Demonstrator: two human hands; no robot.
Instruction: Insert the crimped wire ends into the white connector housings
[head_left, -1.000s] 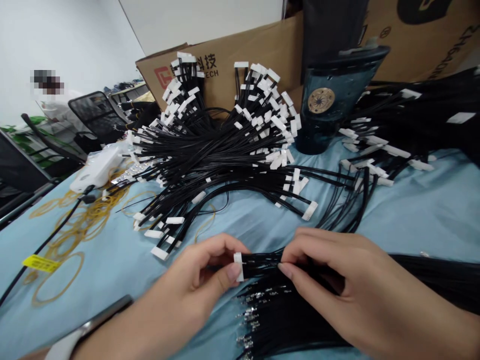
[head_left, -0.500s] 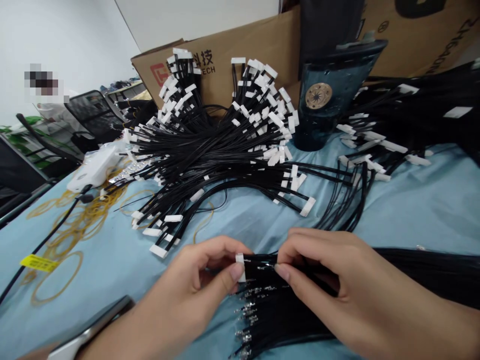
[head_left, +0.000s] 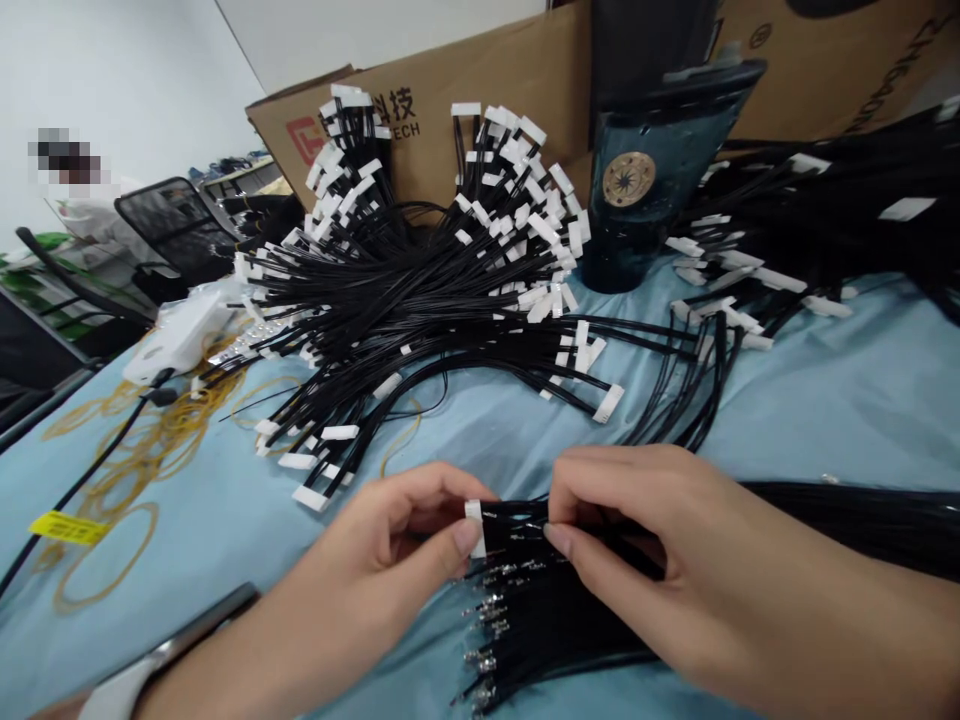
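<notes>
My left hand [head_left: 390, 560] pinches a small white connector [head_left: 475, 527] between thumb and forefinger. Several black wires [head_left: 514, 520] run out of that connector to the right. My right hand [head_left: 675, 570] is closed on these wires just beside the connector, its fingertips pressed to them. Below both hands lies a loose bundle of black wires with bare metal terminals [head_left: 487, 630] at their ends, spread on the blue cloth [head_left: 825, 400].
A big fanned heap of finished black harnesses with white connectors [head_left: 435, 270] lies behind the hands. A dark bottle [head_left: 645, 190] and cardboard boxes [head_left: 450, 110] stand at the back. Yellow rubber bands [head_left: 142, 450], a white device [head_left: 176, 340] and its cable lie at left. A person sits far left.
The hands stay on the connector and wires, the right fingertips slightly closer to the connector. The view has shifted a little, so everything sits slightly further left and higher.
</notes>
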